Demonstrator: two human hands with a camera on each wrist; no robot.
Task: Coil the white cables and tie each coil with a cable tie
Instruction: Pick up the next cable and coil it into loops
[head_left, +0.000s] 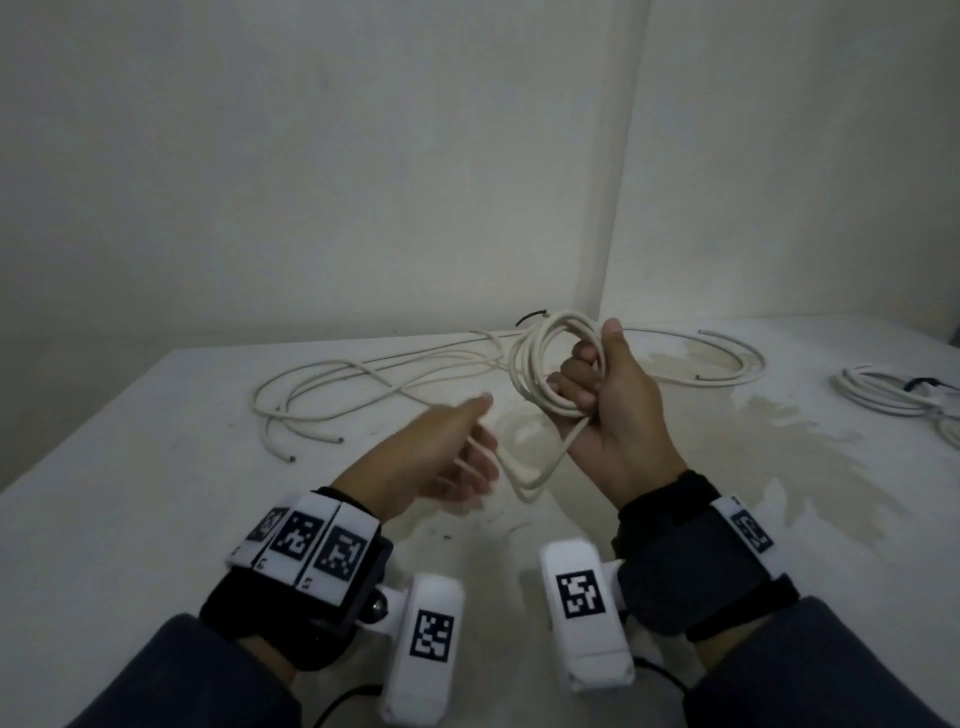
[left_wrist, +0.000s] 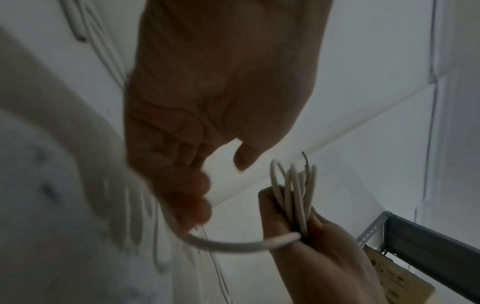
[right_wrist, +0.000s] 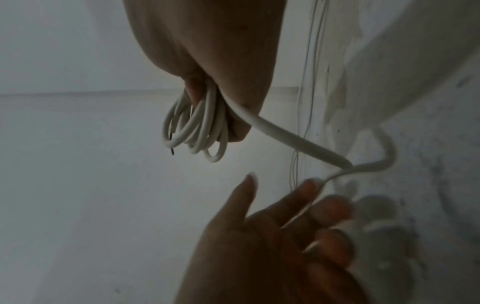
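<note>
My right hand (head_left: 608, 400) is raised above the table and grips a coil of white cable (head_left: 540, 364) of several turns; a dark wire end sticks out at its top. The coil (right_wrist: 200, 127) hangs from the closed fingers in the right wrist view. From that fist the cable's tail (head_left: 535, 478) drops in a loop and runs across the straight, motion-blurred fingers of my left hand (head_left: 462, 452), thumb stretched forward. In the left wrist view, the tail (left_wrist: 233, 246) passes under the left fingertips (left_wrist: 192, 207) towards the coil (left_wrist: 293, 195).
The uncoiled length of cable (head_left: 363, 374) sprawls over the white table (head_left: 130, 467) towards the back left. Another loose white cable (head_left: 701, 358) curves at the back right. A coiled cable with a black tie (head_left: 893, 395) lies far right. Walls close the back corner.
</note>
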